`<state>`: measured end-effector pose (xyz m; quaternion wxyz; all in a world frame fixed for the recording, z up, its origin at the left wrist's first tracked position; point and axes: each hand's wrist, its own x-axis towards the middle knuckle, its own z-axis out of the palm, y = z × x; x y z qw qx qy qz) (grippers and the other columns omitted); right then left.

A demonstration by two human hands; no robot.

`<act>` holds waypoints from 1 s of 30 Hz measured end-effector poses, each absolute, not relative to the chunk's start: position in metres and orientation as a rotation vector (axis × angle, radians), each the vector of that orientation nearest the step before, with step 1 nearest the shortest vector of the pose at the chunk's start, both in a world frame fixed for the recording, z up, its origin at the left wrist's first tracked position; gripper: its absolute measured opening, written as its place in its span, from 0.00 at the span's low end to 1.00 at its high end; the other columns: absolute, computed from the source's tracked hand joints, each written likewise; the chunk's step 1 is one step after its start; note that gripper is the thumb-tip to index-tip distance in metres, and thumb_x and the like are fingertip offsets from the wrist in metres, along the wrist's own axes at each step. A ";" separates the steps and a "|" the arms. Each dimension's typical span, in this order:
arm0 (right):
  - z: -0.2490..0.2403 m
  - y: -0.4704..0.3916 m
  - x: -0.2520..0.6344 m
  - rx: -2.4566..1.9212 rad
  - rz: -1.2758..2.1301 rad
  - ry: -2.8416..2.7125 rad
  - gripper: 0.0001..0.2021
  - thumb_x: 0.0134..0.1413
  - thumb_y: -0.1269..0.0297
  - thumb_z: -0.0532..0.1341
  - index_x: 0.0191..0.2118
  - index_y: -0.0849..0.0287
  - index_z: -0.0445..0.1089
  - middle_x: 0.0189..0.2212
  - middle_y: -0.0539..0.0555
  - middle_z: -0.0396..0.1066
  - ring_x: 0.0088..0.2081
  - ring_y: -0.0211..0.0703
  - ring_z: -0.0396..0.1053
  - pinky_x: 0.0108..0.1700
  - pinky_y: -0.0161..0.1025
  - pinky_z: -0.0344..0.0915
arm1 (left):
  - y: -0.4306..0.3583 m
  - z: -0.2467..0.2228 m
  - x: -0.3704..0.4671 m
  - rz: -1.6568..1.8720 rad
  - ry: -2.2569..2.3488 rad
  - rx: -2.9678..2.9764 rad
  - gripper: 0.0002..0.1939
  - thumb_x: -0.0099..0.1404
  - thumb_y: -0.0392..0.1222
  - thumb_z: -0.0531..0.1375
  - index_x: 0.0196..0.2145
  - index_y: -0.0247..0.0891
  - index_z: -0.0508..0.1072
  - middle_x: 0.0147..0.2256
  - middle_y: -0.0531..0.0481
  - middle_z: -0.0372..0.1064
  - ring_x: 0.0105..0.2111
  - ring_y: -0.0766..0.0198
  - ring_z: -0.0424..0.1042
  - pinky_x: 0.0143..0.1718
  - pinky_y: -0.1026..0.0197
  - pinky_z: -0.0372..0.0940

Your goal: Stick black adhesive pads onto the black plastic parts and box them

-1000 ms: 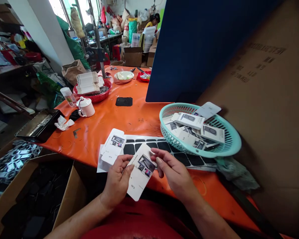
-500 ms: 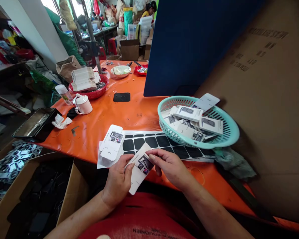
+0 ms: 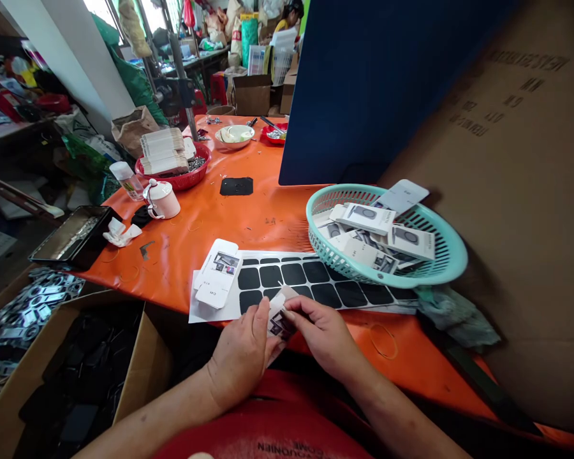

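Note:
A small white printed box is held between both hands, low in front of the red garment. My left hand wraps round its left side and hides much of it. The thumb and fingers of my right hand pinch its upper right edge, near the top end. Just beyond the hands lies a sheet of black rounded squares. Flat white printed boxes are stacked at the left end of that sheet.
A turquoise basket of packed boxes stands on the orange table at right. Farther left are a white lidded cup and a red basket. Cartons with black parts and metal parts are below left. A blue panel rises behind.
My left hand has turned and moved over the front of the box, covering its lower part. The box's top end now looks opened or folded. The view has shifted slightly.

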<state>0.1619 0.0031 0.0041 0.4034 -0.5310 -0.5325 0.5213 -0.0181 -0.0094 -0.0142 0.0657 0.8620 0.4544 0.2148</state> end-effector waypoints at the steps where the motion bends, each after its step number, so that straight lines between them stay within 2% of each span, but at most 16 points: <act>1: 0.004 0.004 0.162 -1.341 1.305 -1.361 0.09 0.54 0.58 0.60 0.29 0.57 0.72 0.25 0.49 0.71 0.29 0.40 0.66 0.34 0.36 0.65 | -0.012 -0.017 -0.017 0.632 1.359 2.543 0.25 0.72 0.44 0.49 0.63 0.32 0.55 0.46 0.33 0.73 0.40 0.50 0.77 0.37 0.51 0.74; 4: 0.005 0.007 0.164 -1.322 1.318 -1.391 0.10 0.55 0.58 0.59 0.30 0.57 0.71 0.25 0.49 0.70 0.29 0.41 0.66 0.34 0.37 0.65 | -0.017 -0.024 -0.013 0.581 1.296 2.340 0.26 0.73 0.42 0.46 0.65 0.33 0.47 0.44 0.34 0.74 0.37 0.51 0.78 0.36 0.51 0.74; 6: 0.006 0.008 0.165 -1.324 1.307 -1.419 0.10 0.56 0.57 0.59 0.30 0.57 0.71 0.25 0.49 0.70 0.29 0.41 0.66 0.34 0.37 0.64 | -0.019 -0.027 -0.011 0.544 1.281 2.264 0.32 0.72 0.45 0.49 0.67 0.33 0.41 0.45 0.32 0.74 0.37 0.49 0.79 0.36 0.49 0.74; 8: 0.008 0.007 0.165 -1.328 1.262 -1.470 0.09 0.57 0.59 0.58 0.30 0.57 0.71 0.25 0.49 0.70 0.29 0.40 0.66 0.33 0.37 0.63 | -0.019 -0.030 -0.008 0.523 1.287 2.249 0.41 0.68 0.49 0.56 0.67 0.34 0.36 0.53 0.26 0.68 0.44 0.43 0.77 0.41 0.43 0.73; 10: 0.011 0.005 0.164 -1.305 1.226 -1.541 0.09 0.58 0.62 0.58 0.30 0.57 0.71 0.26 0.49 0.70 0.29 0.40 0.65 0.33 0.36 0.63 | -0.017 -0.032 -0.007 0.492 1.252 2.204 0.45 0.65 0.48 0.60 0.67 0.33 0.36 0.58 0.22 0.61 0.51 0.38 0.72 0.46 0.38 0.70; 13: 0.012 0.003 0.161 -1.256 1.211 -1.591 0.09 0.59 0.64 0.57 0.30 0.56 0.71 0.26 0.49 0.71 0.29 0.40 0.67 0.34 0.36 0.63 | -0.013 -0.030 -0.005 0.473 1.175 2.049 0.37 0.67 0.43 0.56 0.66 0.31 0.42 0.56 0.25 0.65 0.53 0.41 0.71 0.49 0.38 0.69; 17: 0.010 0.003 0.160 -1.224 1.147 -1.628 0.08 0.61 0.65 0.56 0.32 0.56 0.72 0.29 0.50 0.72 0.32 0.40 0.69 0.36 0.36 0.65 | -0.007 -0.020 -0.003 0.686 1.129 1.869 0.24 0.69 0.40 0.51 0.62 0.35 0.56 0.57 0.32 0.66 0.55 0.49 0.69 0.55 0.43 0.66; 19: 0.007 0.004 0.163 -1.218 1.017 -1.649 0.07 0.61 0.65 0.57 0.37 0.55 0.73 0.33 0.51 0.73 0.33 0.41 0.70 0.38 0.38 0.67 | -0.005 -0.015 -0.003 0.761 1.090 1.776 0.20 0.70 0.38 0.50 0.59 0.37 0.61 0.55 0.37 0.68 0.54 0.53 0.70 0.55 0.47 0.66; 22: -0.001 0.001 0.171 -1.262 0.629 -1.588 0.09 0.59 0.65 0.61 0.46 0.54 0.72 0.38 0.54 0.71 0.31 0.40 0.68 0.42 0.42 0.69 | -0.004 -0.013 -0.007 0.853 1.097 1.618 0.22 0.72 0.41 0.50 0.61 0.37 0.58 0.55 0.38 0.68 0.54 0.55 0.70 0.57 0.48 0.64; 24: -0.009 -0.003 0.176 -1.288 0.513 -1.543 0.07 0.59 0.63 0.62 0.43 0.54 0.73 0.36 0.53 0.69 0.29 0.39 0.67 0.40 0.42 0.70 | -0.005 -0.016 -0.009 0.938 1.087 1.551 0.26 0.72 0.44 0.52 0.65 0.38 0.53 0.58 0.37 0.64 0.58 0.54 0.66 0.61 0.48 0.60; 26: -0.017 -0.009 0.181 -1.298 0.620 -1.529 0.05 0.59 0.62 0.63 0.41 0.54 0.74 0.34 0.52 0.68 0.27 0.38 0.66 0.34 0.38 0.69 | -0.007 -0.020 -0.010 0.982 1.037 1.491 0.27 0.72 0.45 0.52 0.64 0.40 0.52 0.60 0.38 0.62 0.58 0.55 0.65 0.61 0.49 0.59; 28: -0.024 -0.017 0.183 -1.284 0.773 -1.494 0.08 0.60 0.62 0.63 0.44 0.52 0.74 0.34 0.51 0.68 0.27 0.37 0.67 0.31 0.35 0.68 | -0.008 -0.023 -0.009 0.956 0.983 1.390 0.23 0.72 0.47 0.52 0.61 0.42 0.56 0.57 0.40 0.64 0.54 0.57 0.69 0.56 0.52 0.64; 30: -0.027 -0.023 0.183 -1.254 0.842 -1.453 0.12 0.60 0.62 0.63 0.49 0.51 0.72 0.35 0.51 0.69 0.29 0.37 0.68 0.33 0.35 0.69 | -0.011 -0.024 -0.009 0.914 0.927 1.291 0.20 0.71 0.49 0.53 0.57 0.43 0.58 0.53 0.42 0.66 0.48 0.59 0.71 0.49 0.56 0.67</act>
